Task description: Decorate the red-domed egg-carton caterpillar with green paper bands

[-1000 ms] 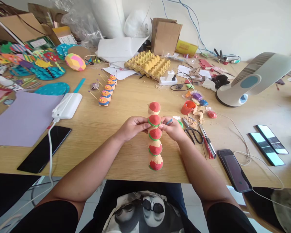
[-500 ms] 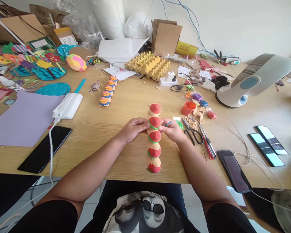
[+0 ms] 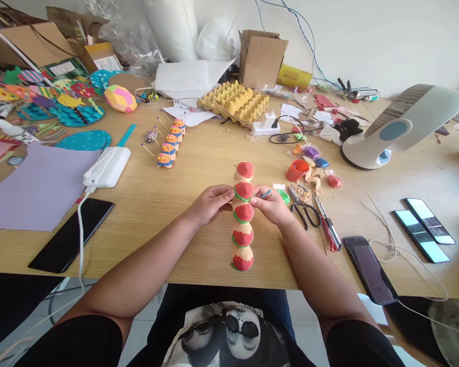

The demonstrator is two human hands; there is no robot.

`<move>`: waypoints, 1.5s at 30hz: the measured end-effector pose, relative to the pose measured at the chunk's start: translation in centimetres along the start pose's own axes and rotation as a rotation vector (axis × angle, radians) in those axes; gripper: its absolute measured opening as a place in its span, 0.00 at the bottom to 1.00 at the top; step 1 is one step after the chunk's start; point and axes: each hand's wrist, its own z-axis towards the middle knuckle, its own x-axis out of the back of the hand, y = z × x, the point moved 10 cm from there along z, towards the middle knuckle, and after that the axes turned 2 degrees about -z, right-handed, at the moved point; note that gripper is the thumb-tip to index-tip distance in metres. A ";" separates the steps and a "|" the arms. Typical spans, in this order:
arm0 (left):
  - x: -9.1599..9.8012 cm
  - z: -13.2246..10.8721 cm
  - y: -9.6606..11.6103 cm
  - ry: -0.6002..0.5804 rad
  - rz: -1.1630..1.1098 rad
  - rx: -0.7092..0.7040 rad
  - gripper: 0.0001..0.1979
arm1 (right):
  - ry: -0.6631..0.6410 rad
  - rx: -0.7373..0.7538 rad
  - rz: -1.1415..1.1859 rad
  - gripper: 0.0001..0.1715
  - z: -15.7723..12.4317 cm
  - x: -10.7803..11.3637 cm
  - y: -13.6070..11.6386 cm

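Note:
A strip of egg carton cups [image 3: 244, 213] points away from me over the near part of the table. Its domes carry red clay, some with green edging, and bare tan cardboard shows between them. My left hand [image 3: 210, 204] pinches its left side by the second dome from the far end. On the opposite side, my right hand [image 3: 272, 205] grips the strip between thumb and fingers. A small blue stick [image 3: 266, 194] pokes out of that same hand; its other end is hidden. Scissors [image 3: 305, 208] and a red utility knife [image 3: 328, 224] lie right of my right hand.
A finished-looking orange and blue carton caterpillar [image 3: 169, 145] stands at the back left. Behind are a yellow egg tray [image 3: 235, 103] and a power strip [image 3: 265, 126]. Phones [image 3: 370, 269] and a white fan [image 3: 400, 127] occupy the right; a power bank [image 3: 107, 167] and lilac sheet [image 3: 38, 186] the left.
The near end of the strip has shifted very slightly away from me. Both hands keep their hold in nearly the same place.

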 end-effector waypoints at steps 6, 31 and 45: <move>-1.1 0.1 -0.9 -0.061 -0.125 0.092 0.21 | 0.082 0.013 0.024 0.24 0.1 0.8 0.0; 1.1 0.9 -2.3 0.103 -0.333 0.160 0.09 | 0.303 0.508 -1.064 0.06 -2.0 -0.8 -6.4; 0.9 0.9 -2.3 0.094 -0.311 0.144 0.09 | 0.340 0.581 -1.150 0.10 -2.7 -2.0 -7.2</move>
